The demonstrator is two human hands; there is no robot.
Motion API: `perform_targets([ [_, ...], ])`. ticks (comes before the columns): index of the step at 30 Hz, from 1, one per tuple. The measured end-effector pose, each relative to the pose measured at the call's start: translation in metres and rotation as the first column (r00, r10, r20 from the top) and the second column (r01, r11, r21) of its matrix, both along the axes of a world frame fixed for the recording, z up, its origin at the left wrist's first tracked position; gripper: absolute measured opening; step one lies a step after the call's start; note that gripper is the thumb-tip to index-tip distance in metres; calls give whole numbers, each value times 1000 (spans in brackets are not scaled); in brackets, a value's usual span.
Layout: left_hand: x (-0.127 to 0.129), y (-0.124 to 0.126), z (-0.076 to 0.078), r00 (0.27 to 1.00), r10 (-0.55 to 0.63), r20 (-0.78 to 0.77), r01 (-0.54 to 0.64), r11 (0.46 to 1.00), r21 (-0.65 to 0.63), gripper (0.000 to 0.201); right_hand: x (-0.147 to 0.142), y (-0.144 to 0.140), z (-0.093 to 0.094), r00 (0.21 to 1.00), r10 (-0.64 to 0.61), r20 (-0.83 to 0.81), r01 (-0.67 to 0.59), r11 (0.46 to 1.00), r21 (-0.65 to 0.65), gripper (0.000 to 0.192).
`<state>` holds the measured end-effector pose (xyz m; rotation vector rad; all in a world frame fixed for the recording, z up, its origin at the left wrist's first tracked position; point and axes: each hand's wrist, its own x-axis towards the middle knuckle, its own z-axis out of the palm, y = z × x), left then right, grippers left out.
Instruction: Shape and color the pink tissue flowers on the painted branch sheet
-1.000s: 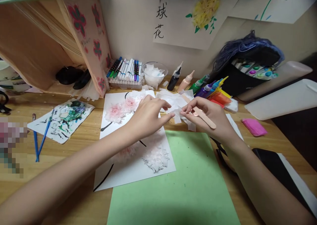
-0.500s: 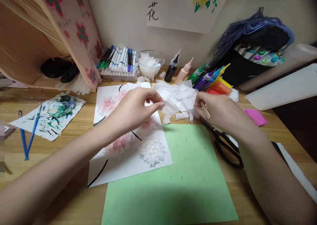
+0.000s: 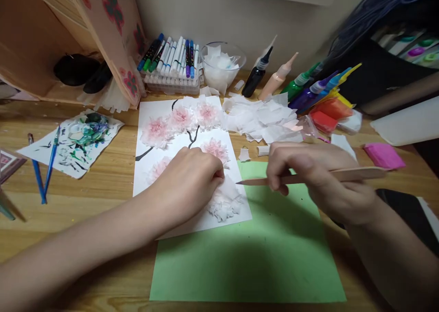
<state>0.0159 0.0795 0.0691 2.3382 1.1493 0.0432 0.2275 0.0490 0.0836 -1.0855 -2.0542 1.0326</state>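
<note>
My left hand (image 3: 194, 179) is closed in a pinch over the white sheet with paper flowers (image 3: 178, 154). A thin piece of white tissue paper (image 3: 227, 187) shows at its fingertips, above the fluffy white flower (image 3: 224, 207) at the sheet's lower right. My right hand (image 3: 315, 179) is closed round a pointed wooden stick (image 3: 358, 174), whose dark tip points left toward the tissue piece. Behind my hands lies a loose pile of white tissue pieces (image 3: 260, 117). Several pink-centred flowers sit on the sheet, which overlaps a green sheet (image 3: 250, 271).
At the back stand a marker set (image 3: 173, 65), a glass bowl with white pieces (image 3: 222, 65) and several nozzle bottles (image 3: 255, 79). A paint-smeared paper (image 3: 77, 145) and blue brushes (image 3: 38, 181) lie left. On the right are a pink packet (image 3: 384, 155) and a black phone-like object (image 3: 406, 216).
Both hands have come from the tissue pile toward me. My left hand is now over the white flower with a tissue piece, and the stick in my right hand points left. The view has tilted down.
</note>
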Motion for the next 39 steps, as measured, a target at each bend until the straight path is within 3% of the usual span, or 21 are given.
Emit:
perform_targets([
  [6, 0, 0, -1, 998, -12, -63, 16, 998, 56, 22, -12, 7, -17, 993, 68, 91, -70, 997, 13, 48],
  [15, -1, -1, -3, 996, -28, -86, 36, 996, 86, 22, -19, 6, -20, 993, 71, 95, -73, 997, 20, 47],
  [24, -4, -2, 16, 894, -29, -447, 147, 961, 233, 18, -27, 8, -23, 993, 61, 99, -62, 998, 11, 45],
  [31, 1, -1, 7, 908, -59, -415, 204, 927, 314, 24, -39, 5, -29, 994, 40, 106, -41, 999, 11, 45],
  [36, 5, -2, 8, 901, -73, -428, 206, 940, 273, 26, -38, 1, -26, 986, 59, 157, -79, 990, 119, 45],
  [39, 4, -3, 7, 906, -83, -414, 220, 930, 294, 26, -34, -1, -21, 991, 9, 135, -26, 992, 127, 47],
])
